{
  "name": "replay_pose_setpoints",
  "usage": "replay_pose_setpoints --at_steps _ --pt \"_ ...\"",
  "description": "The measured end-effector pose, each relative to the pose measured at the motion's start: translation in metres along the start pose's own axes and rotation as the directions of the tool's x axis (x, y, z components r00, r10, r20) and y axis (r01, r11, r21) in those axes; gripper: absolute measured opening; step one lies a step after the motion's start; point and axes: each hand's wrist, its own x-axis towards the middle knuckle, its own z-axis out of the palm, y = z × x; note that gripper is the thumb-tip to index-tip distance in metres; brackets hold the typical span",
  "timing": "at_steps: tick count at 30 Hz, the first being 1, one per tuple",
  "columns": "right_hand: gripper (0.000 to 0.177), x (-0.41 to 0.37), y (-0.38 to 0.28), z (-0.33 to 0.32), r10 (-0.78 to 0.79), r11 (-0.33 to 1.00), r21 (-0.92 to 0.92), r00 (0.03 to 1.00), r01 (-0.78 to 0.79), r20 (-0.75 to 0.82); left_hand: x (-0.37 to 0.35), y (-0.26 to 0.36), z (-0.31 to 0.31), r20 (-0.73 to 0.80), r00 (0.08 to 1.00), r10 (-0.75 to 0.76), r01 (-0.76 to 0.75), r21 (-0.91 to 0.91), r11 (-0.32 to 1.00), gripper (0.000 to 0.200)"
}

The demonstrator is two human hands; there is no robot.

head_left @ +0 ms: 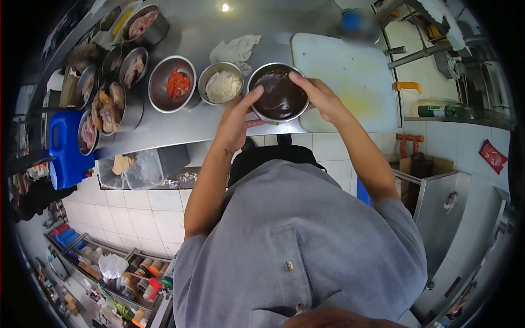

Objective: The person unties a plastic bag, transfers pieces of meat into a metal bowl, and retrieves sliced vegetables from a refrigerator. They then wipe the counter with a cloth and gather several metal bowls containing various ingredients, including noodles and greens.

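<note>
Both my hands grip a round metal bowl of dark brown sauce at the front edge of the steel counter. On its left side is my left hand, thumb over the rim and fingers partly hidden beneath. My right hand clasps the opposite side, its thumb also over the rim. Just left stands a bowl of pale shredded food, then a larger bowl of orange-red shreds. A crumpled white cloth lies behind them.
A white cutting board lies right of the bowl. Several metal containers with raw meat crowd the counter's left end, near a blue jerrycan. A lined bin stands below the counter. A yellow-handled tool is at the right.
</note>
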Motion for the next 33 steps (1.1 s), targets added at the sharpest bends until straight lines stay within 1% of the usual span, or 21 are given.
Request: replay_pose_setpoints --at_steps 1,3,4,6,8,9,10,11,12,13,14,15,17,21,24,25,26,27,28,31,33 --pt "0.077 -0.001 -0.001 0.001 0.031 0.999 -0.019 0.999 -0.030 0.023 -0.001 0.001 0.000 0.003 1.000 0.002 -0.002 0.009 1.000 0.056" --pt "0.079 -0.004 -0.005 0.001 0.016 0.999 -0.045 1.000 -0.017 -0.019 -0.001 0.004 0.003 0.037 0.999 -0.034 0.032 0.047 0.998 0.065" --pt "0.079 -0.003 -0.005 -0.002 0.021 0.998 -0.056 1.000 -0.020 0.018 -0.003 0.007 0.008 -0.017 0.999 -0.033 0.034 0.058 0.998 0.053" --pt "0.081 0.001 -0.002 -0.007 0.020 0.999 -0.042 0.998 -0.018 0.052 -0.003 0.008 0.015 -0.035 0.999 -0.026 0.028 0.055 0.998 0.050" --pt "0.083 -0.001 -0.007 -0.007 -0.059 0.998 -0.036 0.998 0.059 -0.009 -0.001 0.008 0.017 -0.086 0.996 -0.009 0.013 0.043 0.999 0.047" --pt "0.080 0.016 0.007 -0.010 -0.030 0.997 -0.074 1.000 0.030 -0.007 0.002 0.006 0.015 -0.093 0.996 -0.001 0.006 0.050 0.999 0.045" --pt "0.076 0.010 -0.004 -0.010 -0.018 0.992 -0.124 0.999 0.011 -0.051 0.006 0.008 0.015 -0.113 0.993 -0.011 0.017 0.047 0.999 0.041" --pt "0.073 -0.002 -0.017 -0.015 0.015 0.981 -0.191 0.999 -0.021 -0.031 0.007 0.009 0.015 -0.116 0.993 -0.025 0.031 0.051 0.998 0.037" --pt "0.077 -0.007 -0.021 -0.018 0.012 0.970 -0.242 0.999 -0.019 -0.030 0.011 0.008 0.011 -0.117 0.993 0.005 -0.001 0.035 0.999 0.033" --pt "0.073 -0.006 -0.014 -0.016 -0.052 0.986 -0.163 0.996 0.041 -0.066 0.014 0.012 0.015 -0.024 1.000 -0.008 0.009 0.026 1.000 0.037" --pt "0.068 -0.015 -0.019 -0.018 -0.056 0.998 -0.035 0.998 0.055 -0.039 0.014 0.015 0.019 -0.025 1.000 -0.014 0.014 0.019 1.000 0.043" --pt "0.064 -0.017 -0.017 -0.018 -0.083 0.996 0.020 0.996 0.084 -0.030 0.019 0.014 0.013 -0.081 0.997 -0.009 0.015 0.080 0.997 0.050" --pt "0.063 -0.023 -0.019 -0.018 -0.112 0.994 0.009 0.989 0.113 -0.097 0.018 0.015 0.021 -0.058 0.998 0.012 -0.002 0.167 0.986 0.058" --pt "0.068 -0.015 -0.012 -0.017 -0.109 0.994 -0.018 0.986 0.107 -0.125 0.022 0.020 0.033 -0.068 0.998 0.016 -0.004 0.178 0.984 0.058" --pt "0.069 -0.009 -0.005 -0.017 -0.172 0.985 -0.002 0.973 0.174 -0.155 0.018 0.028 0.042 -0.077 0.997 -0.016 0.026 0.141 0.990 0.052" --pt "0.069 -0.010 -0.005 -0.016 -0.156 0.987 -0.001 0.972 0.158 -0.179 0.018 0.029 0.043 -0.092 0.996 -0.006 0.018 0.130 0.991 0.052" --pt "0.069 -0.012 -0.006 -0.016 -0.145 0.989 -0.005 0.969 0.147 -0.202 0.019 0.030 0.044 -0.050 0.999 -0.004 0.011 0.128 0.992 0.053" --pt "0.069 -0.014 -0.008 -0.019 -0.154 0.988 -0.019 0.971 0.153 -0.182 0.020 0.030 0.042 -0.010 1.000 -0.004 0.005 0.125 0.992 0.053" --pt "0.069 -0.018 -0.011 -0.020 -0.107 0.994 0.013 0.982 0.110 -0.156 0.026 0.030 0.032 0.005 0.999 -0.031 0.031 0.115 0.993 0.053" --pt "0.068 -0.025 -0.018 -0.022 -0.042 0.997 0.054 0.990 0.050 -0.136 0.032 0.029 0.023 0.003 0.999 -0.052 0.051 0.131 0.990 0.052" --pt "0.076 -0.012 -0.011 -0.021 0.026 0.990 0.142 0.996 -0.014 -0.083 0.030 0.029 0.027 0.004 0.998 -0.068 0.066 0.149 0.987 0.052"
